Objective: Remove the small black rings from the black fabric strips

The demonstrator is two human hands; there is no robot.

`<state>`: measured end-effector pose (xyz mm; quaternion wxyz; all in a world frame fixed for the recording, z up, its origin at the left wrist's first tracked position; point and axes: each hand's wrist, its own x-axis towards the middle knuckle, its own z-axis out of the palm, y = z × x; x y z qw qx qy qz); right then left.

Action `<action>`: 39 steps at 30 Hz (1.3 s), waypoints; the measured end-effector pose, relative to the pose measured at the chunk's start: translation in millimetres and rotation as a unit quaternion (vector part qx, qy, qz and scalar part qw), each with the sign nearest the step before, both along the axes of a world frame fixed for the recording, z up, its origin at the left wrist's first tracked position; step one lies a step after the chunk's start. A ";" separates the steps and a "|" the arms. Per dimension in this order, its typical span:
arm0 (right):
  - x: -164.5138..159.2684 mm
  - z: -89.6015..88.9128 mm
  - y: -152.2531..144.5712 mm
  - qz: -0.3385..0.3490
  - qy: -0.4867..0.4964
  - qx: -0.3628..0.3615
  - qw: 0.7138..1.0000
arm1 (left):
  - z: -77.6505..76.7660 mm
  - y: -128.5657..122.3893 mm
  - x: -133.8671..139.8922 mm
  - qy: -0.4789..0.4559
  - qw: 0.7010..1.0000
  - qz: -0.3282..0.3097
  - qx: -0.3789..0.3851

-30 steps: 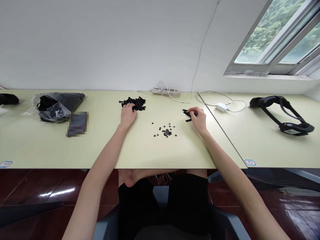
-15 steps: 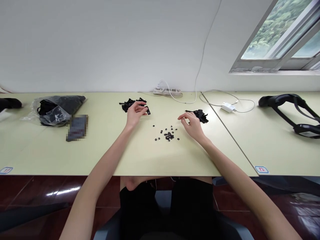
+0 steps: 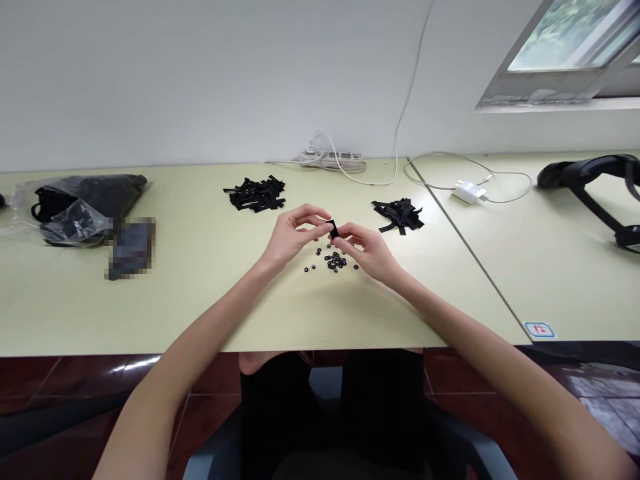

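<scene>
A short black strip (image 3: 333,231), which looks like fabric, is held up above the table between my two hands. My left hand (image 3: 296,233) pinches its upper end between thumb and fingers. The fingertips of my right hand (image 3: 367,252) close on its lower right edge. Just below my hands lie several small black rings (image 3: 336,261), loosely heaped with a few strays. One pile of black strips (image 3: 257,194) is behind my left hand. A smaller pile of black strips (image 3: 400,215) lies behind my right hand.
Against the wall sits a power strip (image 3: 333,159) with a white cable. A white charger (image 3: 469,192) and a black headset (image 3: 590,193) are to the right. On the left are a plastic bag (image 3: 90,207) with black contents and a blurred dark object (image 3: 131,249).
My left hand has moved right, bringing a black strip from the left pile. My right hand has come inward to meet it. The view has shifted slightly.
</scene>
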<state>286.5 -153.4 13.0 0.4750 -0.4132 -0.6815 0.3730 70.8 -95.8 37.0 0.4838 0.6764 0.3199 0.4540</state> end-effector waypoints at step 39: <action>8.2 5.9 2.6 0.006 0.047 -0.042 0.998 | -1.1 -5.4 2.4 -0.003 0.995 -0.093 0.016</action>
